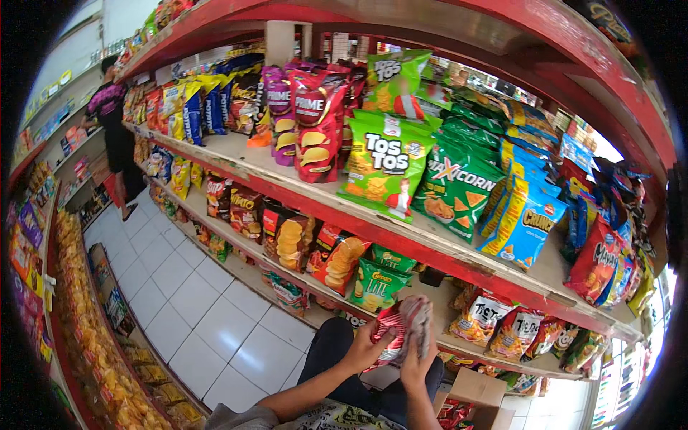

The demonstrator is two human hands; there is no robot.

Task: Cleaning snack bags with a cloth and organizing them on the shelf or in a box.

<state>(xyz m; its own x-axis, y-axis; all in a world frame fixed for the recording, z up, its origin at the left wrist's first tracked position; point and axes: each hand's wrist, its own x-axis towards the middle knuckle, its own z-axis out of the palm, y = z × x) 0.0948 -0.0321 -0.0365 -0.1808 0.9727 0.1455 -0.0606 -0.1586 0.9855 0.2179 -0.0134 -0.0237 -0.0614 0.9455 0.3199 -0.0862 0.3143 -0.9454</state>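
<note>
Above my bent knees, my left hand (368,346) grips a red, shiny snack packet (388,337) with pale stripes. Against the packet's right side, my right hand (416,365) holds a crumpled greyish cloth (417,321), blurred and partly covering the packet. Both hands are just in front of the lower shelf (438,309). Nearest behind them stand green Chitato Lite bags (378,285). To the right of the cloth, white-and-red Tic Tac bags (480,317) sit on that same shelf.
An open cardboard box (478,388) with red packets inside stands at my lower right. Chip bags such as Tos Tos (388,161) fill the upper shelf (322,188). Another person (115,118) stands down the tiled aisle (215,317). Snack racks (91,306) line the left.
</note>
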